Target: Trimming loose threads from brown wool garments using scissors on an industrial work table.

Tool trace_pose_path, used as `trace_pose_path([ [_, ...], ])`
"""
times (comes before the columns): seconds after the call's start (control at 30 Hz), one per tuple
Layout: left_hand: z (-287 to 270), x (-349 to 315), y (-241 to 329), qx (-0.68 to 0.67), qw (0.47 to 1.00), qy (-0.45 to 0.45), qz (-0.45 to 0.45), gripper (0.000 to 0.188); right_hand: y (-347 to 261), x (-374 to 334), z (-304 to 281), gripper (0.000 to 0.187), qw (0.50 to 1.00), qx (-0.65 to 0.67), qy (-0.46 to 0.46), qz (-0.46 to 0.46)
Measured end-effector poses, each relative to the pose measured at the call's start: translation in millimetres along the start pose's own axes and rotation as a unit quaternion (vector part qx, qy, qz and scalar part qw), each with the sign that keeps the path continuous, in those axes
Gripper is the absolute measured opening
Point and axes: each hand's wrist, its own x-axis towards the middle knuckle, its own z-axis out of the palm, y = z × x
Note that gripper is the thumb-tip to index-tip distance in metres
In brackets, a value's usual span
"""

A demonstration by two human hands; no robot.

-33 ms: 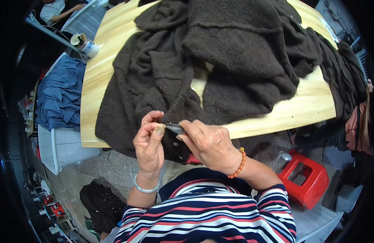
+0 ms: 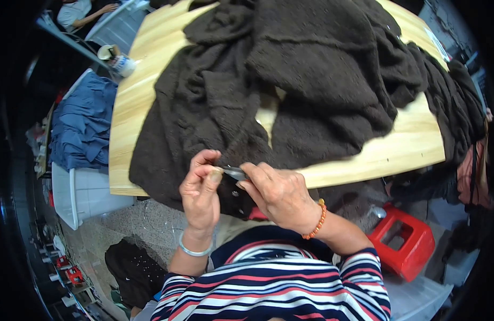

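Observation:
My right hand [image 2: 279, 193] grips a small grey metal tool [image 2: 234, 172], its narrow end pointing left. The rest of the tool is hidden in my fingers, so I cannot tell its exact kind. At that narrow end, the thumb and index finger of my left hand [image 2: 201, 187] are pinched together. What lies between them is too small to make out. Both hands are over the near edge of a fuzzy dark brown knitted garment [image 2: 204, 107], which is spread across a pale wooden table [image 2: 130, 117].
Left of the table, blue cloth [image 2: 84, 120] fills a white plastic bin [image 2: 70, 198]. A white container [image 2: 120, 63] stands at the table's left edge. A red plastic stool [image 2: 410, 243] is at my right. Dark cloth [image 2: 132, 267] lies low on the left. Another person's arm [image 2: 97, 15] shows at the far left.
The whole view has shifted slightly, with the table and bins a little further right in the picture. Both hands keep nearly the same pose around the metal tool.

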Motion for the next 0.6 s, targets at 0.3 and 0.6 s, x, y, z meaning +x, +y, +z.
trace_pose_path([
  [0.3, 8, -12, -7, -0.049, 0.999, -0.011, -0.008, 0.006, -1, -12, -3, 0.022, 1.0, -0.005, -0.013, 0.007],
  [0.6, -10, -1, 6, 0.016, 0.999, 0.038, 0.001, 0.006, 8, -11, -1, 0.027, 1.0, 0.004, -0.001, 0.016],
])
